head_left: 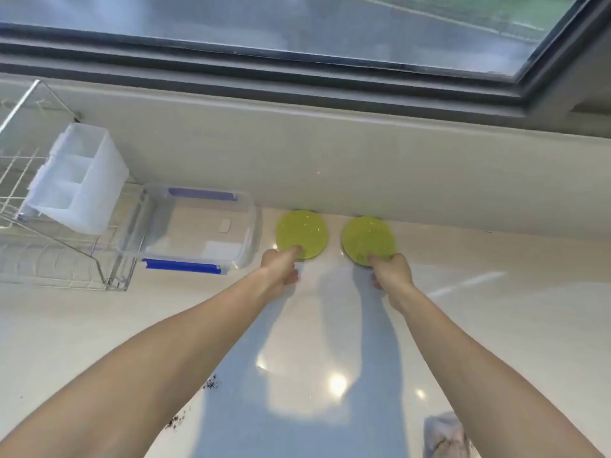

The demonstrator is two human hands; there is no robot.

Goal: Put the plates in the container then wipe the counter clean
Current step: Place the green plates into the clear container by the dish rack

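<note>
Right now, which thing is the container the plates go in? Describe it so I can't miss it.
Start at the window sill wall behind the counter. Follow its foot left past the two green plates. The container sits just left of them, right of the wire rack: a clear, shallow rectangular box, the only thing with blue clips on its edges.

Two plates sit side by side at the back of the surface, against the wall: the left plate under my left grip, the right plate under my right grip. The container lies just left of them, the dish rack further left. Crumbs and a cloth lie nearest me.
</note>
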